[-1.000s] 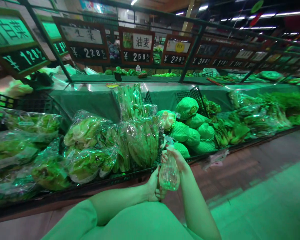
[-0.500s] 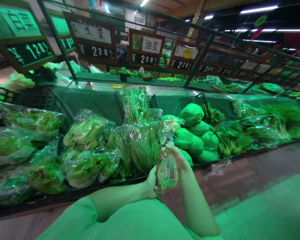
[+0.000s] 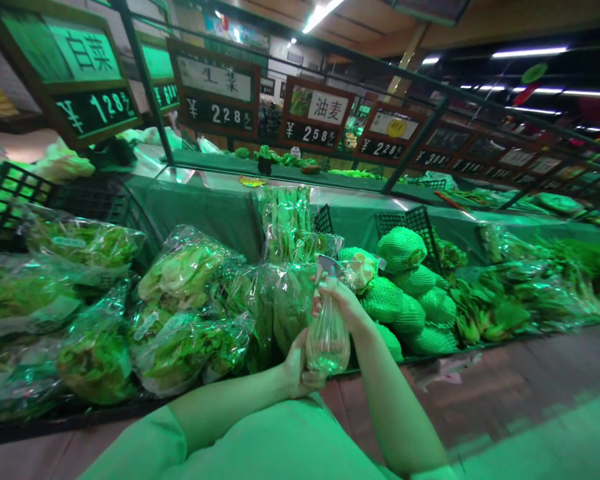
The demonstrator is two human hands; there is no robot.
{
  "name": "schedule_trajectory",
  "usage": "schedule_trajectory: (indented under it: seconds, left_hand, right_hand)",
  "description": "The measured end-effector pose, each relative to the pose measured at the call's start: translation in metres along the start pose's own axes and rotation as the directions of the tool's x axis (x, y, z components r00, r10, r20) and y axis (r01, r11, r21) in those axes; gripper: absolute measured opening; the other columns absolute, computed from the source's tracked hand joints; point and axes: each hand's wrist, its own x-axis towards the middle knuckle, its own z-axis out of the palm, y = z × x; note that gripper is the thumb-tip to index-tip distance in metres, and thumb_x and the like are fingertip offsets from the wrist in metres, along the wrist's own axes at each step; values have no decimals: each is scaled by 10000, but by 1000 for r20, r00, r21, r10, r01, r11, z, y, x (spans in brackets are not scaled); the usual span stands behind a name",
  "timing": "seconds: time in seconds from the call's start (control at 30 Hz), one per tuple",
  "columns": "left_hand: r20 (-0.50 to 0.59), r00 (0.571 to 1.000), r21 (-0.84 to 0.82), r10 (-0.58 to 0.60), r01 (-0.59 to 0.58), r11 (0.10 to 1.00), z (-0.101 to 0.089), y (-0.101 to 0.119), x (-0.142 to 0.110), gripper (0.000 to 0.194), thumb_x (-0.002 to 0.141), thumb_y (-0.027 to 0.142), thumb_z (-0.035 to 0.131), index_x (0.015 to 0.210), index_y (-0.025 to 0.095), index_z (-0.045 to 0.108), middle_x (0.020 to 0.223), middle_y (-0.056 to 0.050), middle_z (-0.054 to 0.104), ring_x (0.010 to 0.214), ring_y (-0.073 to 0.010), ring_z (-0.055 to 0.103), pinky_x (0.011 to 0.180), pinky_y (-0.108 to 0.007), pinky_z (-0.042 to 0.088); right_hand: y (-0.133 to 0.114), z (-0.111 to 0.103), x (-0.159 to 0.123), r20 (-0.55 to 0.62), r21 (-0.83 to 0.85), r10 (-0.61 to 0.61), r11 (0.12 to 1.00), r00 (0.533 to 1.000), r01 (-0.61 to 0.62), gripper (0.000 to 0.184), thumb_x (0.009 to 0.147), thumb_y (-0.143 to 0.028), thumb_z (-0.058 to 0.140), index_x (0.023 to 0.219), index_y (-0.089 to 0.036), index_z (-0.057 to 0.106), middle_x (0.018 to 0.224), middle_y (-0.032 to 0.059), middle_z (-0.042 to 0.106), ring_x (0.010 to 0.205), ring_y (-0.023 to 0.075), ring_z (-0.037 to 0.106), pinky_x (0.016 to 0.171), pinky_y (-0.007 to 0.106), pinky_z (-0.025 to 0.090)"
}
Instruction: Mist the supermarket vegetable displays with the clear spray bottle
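Note:
Both of my hands hold a clear plastic spray bottle point(image 3: 327, 337) in front of a vegetable display. My left hand point(image 3: 296, 365) is wrapped round the bottle's base from the left. My right hand point(image 3: 343, 303) grips the neck just under the spray head, fingers closed. The nozzle points toward bagged leafy greens point(image 3: 187, 267) and a bag of long green stalks point(image 3: 286, 223). To the right of the bottle lie several round vegetables in foam netting point(image 3: 401, 248).
Price signs point(image 3: 217, 90) hang from a metal rail above the display. Black plastic crates point(image 3: 10, 200) stand at the left and behind the netted vegetables. Loose leafy greens point(image 3: 485, 310) fill the shelf to the right. A tiled aisle floor point(image 3: 530, 413) runs along the right.
The view has tilted up and shifted slightly right. The bottle and both hands have moved a little left and closer to the bagged greens; the grip is the same.

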Motion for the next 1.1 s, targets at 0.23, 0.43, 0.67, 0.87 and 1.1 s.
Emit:
schedule_trajectory:
  seconds: [0.23,0.43,0.67,0.87,1.1]
  left_hand:
    - [-13,1000,-38,-5,4,999,-5,17,-11,446,638,553,253,656,173,486,325,77,229,228,-13,136,268,-121,37]
    - [-41,999,13,21,-20,1000,-4,23,-8,449,615,580,290,660,169,465,390,66,321,267,-18,262,285,-128,137]
    - [-40,983,106,178,-173,979,12,31,-21,414,679,506,284,837,173,471,560,-10,518,435,-67,476,381,-148,315]
    - [8,903,163,430,-425,890,27,49,-37,392,725,418,287,967,155,450,800,-65,560,643,-128,551,559,-206,412]
    - [-83,781,136,619,-606,784,4,69,-41,409,724,403,312,968,102,445,805,-84,554,745,-142,534,665,-225,423]
  right_hand:
    - [1,5,14,-32,2,-42,999,999,42,213,691,-301,398,895,-244,423,497,-24,430,459,134,450,512,324,382]
    - [-9,-3,11,-138,-6,-104,995,985,104,181,698,-318,386,851,-246,451,470,-23,422,430,121,442,482,287,371]
    - [-24,2,20,-84,59,-103,992,991,108,139,707,-277,398,812,-229,475,482,-15,455,441,120,452,500,296,372]
    - [-49,25,59,44,35,-41,999,998,40,211,702,-299,407,898,-230,444,496,-26,480,459,124,478,502,300,379]
    - [-37,49,114,94,-86,83,993,992,-75,181,681,-312,433,811,-187,441,528,-33,490,475,112,497,522,289,392]
